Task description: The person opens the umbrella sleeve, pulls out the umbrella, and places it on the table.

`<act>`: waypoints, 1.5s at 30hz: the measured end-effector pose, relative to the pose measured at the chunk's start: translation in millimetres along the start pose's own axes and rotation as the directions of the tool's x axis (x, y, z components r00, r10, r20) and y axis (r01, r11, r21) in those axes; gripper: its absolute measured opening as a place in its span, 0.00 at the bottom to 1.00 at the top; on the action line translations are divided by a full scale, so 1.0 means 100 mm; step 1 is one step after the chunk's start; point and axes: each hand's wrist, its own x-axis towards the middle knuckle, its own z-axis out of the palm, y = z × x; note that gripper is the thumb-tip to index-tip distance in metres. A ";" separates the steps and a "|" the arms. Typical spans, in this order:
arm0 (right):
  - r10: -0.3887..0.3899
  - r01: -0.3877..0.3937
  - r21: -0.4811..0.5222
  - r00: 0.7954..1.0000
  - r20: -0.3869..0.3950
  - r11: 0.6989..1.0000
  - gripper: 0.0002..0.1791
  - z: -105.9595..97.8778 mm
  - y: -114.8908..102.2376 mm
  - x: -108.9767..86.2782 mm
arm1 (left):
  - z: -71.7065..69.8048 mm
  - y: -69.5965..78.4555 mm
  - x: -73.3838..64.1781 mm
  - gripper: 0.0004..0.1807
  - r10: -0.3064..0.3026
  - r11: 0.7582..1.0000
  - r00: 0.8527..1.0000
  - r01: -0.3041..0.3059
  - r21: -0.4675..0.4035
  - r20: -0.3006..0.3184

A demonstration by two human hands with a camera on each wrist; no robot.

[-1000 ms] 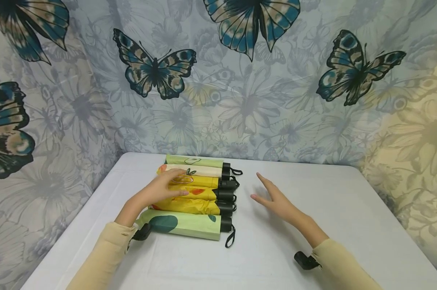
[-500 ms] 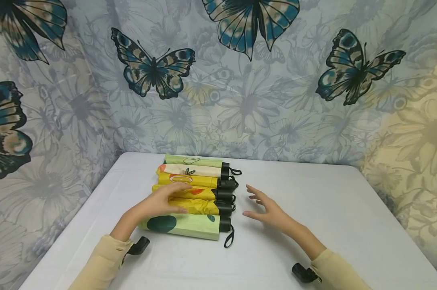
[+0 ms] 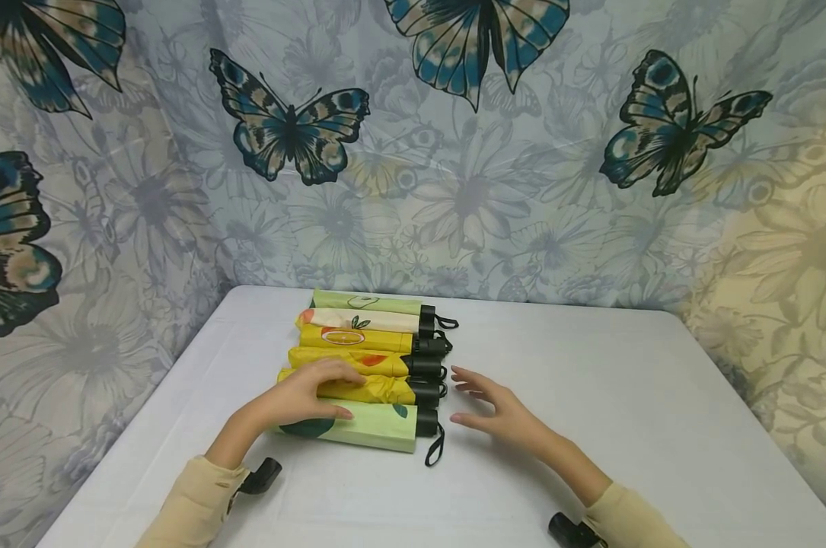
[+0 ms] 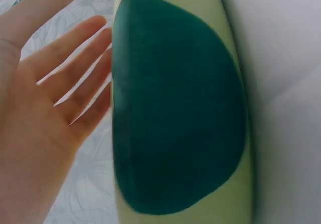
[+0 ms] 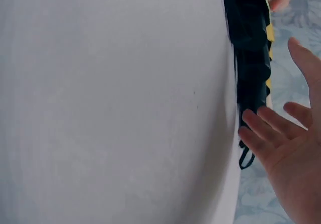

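Note:
Several folded umbrellas lie side by side, black handles to the right. Nearest is a light green umbrella (image 3: 385, 430) with a dark green patch, which fills the left wrist view. Behind it come a crumpled yellow umbrella (image 3: 385, 390), a yellow one with an orange-red mark (image 3: 344, 358), a yellow one with an orange slice (image 3: 385, 341), a cream one (image 3: 392, 322) and another green one (image 3: 392, 306). My left hand (image 3: 296, 396) hovers over the two nearest, fingers loosely bent; contact is unclear. My right hand (image 3: 505, 415), fingers spread, stands just right of the handles, apart from them.
A white-covered table (image 3: 591, 380) carries the row on its left half. Patterned butterfly cloth (image 3: 467, 228) hangs behind and at the sides. Small black wrist cameras, left (image 3: 262, 476) and right (image 3: 570, 530), sit below the hands.
My left hand has moved back toward me, from over the cream and yellow umbrellas to the nearest ones. The right hand has come nearer and left, toward the handles. The umbrellas stay put.

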 end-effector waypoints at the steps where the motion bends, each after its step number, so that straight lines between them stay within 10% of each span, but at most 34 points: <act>1: -0.010 0.010 0.001 1.000 0.003 1.000 0.42 0.01 0.00 0.00 | 0.01 0.00 -0.01 0.27 0.002 1.000 1.000 -0.002 0.009 -0.005; 20: -0.169 0.170 0.052 0.985 -0.031 0.984 0.31 0.15 -0.04 0.03 | 0.02 -0.04 -0.05 0.25 -0.021 0.993 0.988 0.038 -0.109 0.155; 45: -0.276 0.274 0.045 0.961 0.031 0.961 0.19 0.27 -0.10 0.11 | 0.00 -0.05 -0.07 0.22 -0.028 0.995 0.984 0.043 -0.085 0.179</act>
